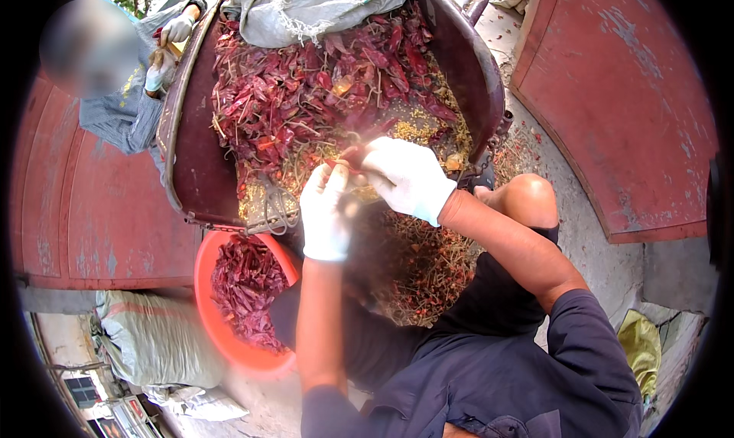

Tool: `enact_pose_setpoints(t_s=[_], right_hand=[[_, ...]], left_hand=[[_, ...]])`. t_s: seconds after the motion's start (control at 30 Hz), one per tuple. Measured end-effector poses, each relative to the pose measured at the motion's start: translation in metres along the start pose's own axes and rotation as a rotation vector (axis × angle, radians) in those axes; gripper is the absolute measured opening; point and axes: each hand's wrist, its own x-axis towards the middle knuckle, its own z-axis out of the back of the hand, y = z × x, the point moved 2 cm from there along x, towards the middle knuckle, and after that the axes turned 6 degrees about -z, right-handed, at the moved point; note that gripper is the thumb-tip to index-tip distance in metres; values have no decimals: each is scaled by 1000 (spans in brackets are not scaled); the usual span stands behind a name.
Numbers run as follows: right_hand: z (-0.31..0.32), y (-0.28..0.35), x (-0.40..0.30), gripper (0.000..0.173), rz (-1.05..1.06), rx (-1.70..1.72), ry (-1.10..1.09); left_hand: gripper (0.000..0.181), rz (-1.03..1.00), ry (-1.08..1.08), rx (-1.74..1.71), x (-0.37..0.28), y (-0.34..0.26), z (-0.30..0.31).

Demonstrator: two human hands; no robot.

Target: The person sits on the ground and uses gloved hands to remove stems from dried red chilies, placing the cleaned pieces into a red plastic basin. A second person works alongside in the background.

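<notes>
A dried red chili pepper (pixel 351 158) is pinched between my two white-gloved hands, above the near edge of a dark red metal cart bed. My left hand (pixel 328 208) grips it from the left, fingers pointing up. From the right, my right hand (pixel 404 177) has its fingertips on the same pepper. Past my hands, a heap of dried red chilies (pixel 298 88) fills much of the cart (pixel 198 145), with yellow seeds (pixel 421 128) scattered beside it. To the left of my legs, an orange plastic basin (pixel 205 289) holds more dried chilies (pixel 252 289).
Stems and debris (pixel 427 271) lie between my legs. A grey woven sack (pixel 321 5) covers the heap's far end. A co-worker with gloved hands (pixel 178 29) is at the cart's left side. A full woven sack (pixel 157 340) stands lower left. Red metal doors (pixel 619 105) flank the cart.
</notes>
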Motion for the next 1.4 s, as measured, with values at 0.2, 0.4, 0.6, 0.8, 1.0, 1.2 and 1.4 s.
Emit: enact_pose_setpoints(t_s=[0.2,0.4,0.6,0.8,1.0,1.2,1.4], right_hand=[[-3,4,-3,11,175,-87,-35],[-4,3,-2,17,121,11,108],[2,-10,6,48,-867,704,468],[1,-13,6,44,-689,399,536],[-3,-11,3,38,-382,-1,375],[-2,-5,3,39,-352,-131,389],[-6,-9,-1,39,-408,254,317]], left_hand=[[16,-110,-91,207,-1,1,0],[22,-144,-203,210,1,-4,2],[38,-69,-118,214,-5,-11,-2],[41,-36,13,459,-14,-13,-13],[25,-13,126,699,-13,-9,-10],[20,-119,181,913,-9,4,1],[15,-143,150,771,-17,-10,-14]])
